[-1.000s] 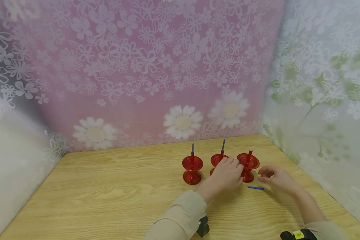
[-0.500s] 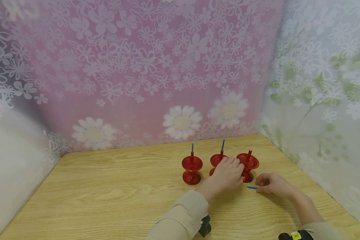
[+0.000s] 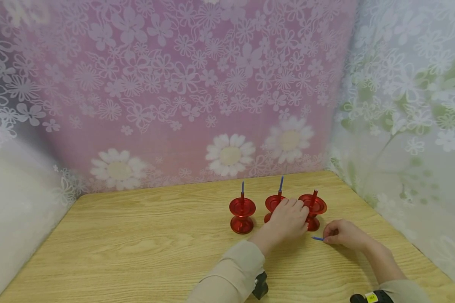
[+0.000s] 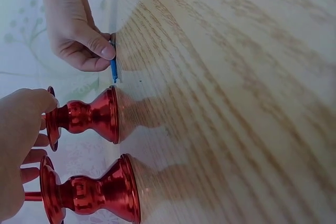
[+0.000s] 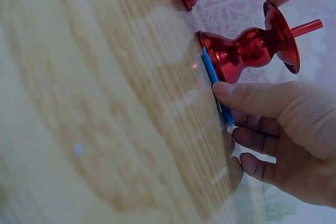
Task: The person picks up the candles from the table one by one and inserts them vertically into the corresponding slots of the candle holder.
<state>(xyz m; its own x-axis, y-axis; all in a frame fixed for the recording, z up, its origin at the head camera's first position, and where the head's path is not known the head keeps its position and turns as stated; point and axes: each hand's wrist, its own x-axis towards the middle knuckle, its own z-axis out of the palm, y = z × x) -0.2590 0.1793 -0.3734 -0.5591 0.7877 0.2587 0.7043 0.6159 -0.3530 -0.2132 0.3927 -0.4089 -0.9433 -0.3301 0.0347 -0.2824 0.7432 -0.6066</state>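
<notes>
Three red metal candle holders stand in a row. The left holder (image 3: 242, 225) and the middle holder (image 3: 271, 205) each carry an upright thin blue candle (image 3: 242, 187). The right holder (image 3: 320, 206) has a bare upright stem and no candle. My left hand (image 3: 289, 219) holds the right holder at the rim of its dish and partly covers the middle one. Close to the table, my right hand (image 3: 346, 235) pinches another blue candle (image 5: 210, 67) between thumb and fingers, beside that holder's base. The candle's tip points left, toward the left hand, in the head view.
Everything stands on a wood-grain table (image 3: 136, 244). A pink flowered cloth (image 3: 174, 105) hangs along the back edge, and a pale flowered cloth (image 3: 413, 160) along the right side. Both wrists wear dark devices, such as the right wrist camera (image 3: 371, 297).
My right hand has come down and slightly left onto the blue candle lying on the table and now pinches it. The left hand has stayed at the right holder.
</notes>
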